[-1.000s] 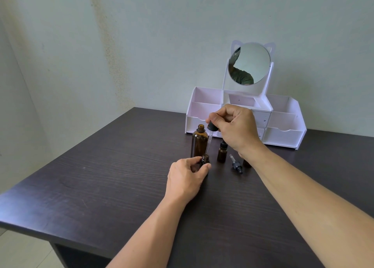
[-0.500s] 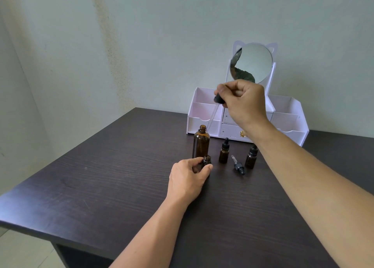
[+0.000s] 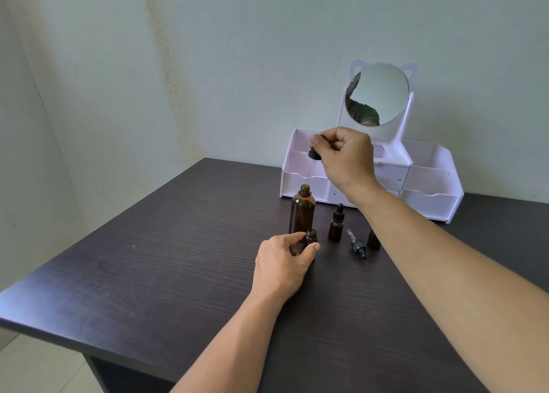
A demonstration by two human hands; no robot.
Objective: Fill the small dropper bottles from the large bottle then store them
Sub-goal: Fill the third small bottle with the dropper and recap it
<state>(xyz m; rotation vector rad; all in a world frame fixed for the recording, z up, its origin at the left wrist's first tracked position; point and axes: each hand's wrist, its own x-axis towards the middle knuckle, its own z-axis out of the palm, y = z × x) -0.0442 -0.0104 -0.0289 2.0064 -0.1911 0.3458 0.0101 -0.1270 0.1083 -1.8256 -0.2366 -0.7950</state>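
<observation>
An uncapped large amber bottle (image 3: 302,214) stands upright on the dark table (image 3: 148,273). My right hand (image 3: 346,158) pinches a dropper (image 3: 312,162) by its black bulb, and the glass tip points down just above the large bottle's mouth. My left hand (image 3: 283,266) grips an open small amber bottle (image 3: 310,238) standing in front of the large one. A capped small dropper bottle (image 3: 337,224) stands to the right. A loose dropper cap (image 3: 357,244) lies on the table beside it. Another small bottle (image 3: 373,239) is partly hidden behind my right forearm.
A white organiser (image 3: 427,190) with open compartments and small drawers stands against the wall at the back. A round mirror with cat ears (image 3: 378,94) rises from its middle. The table's left and front edges drop off to the floor.
My right hand lifted the dropper up away from the small bottle, then brought it down over the large bottle's mouth. My left hand kept its grip on the small bottle.
</observation>
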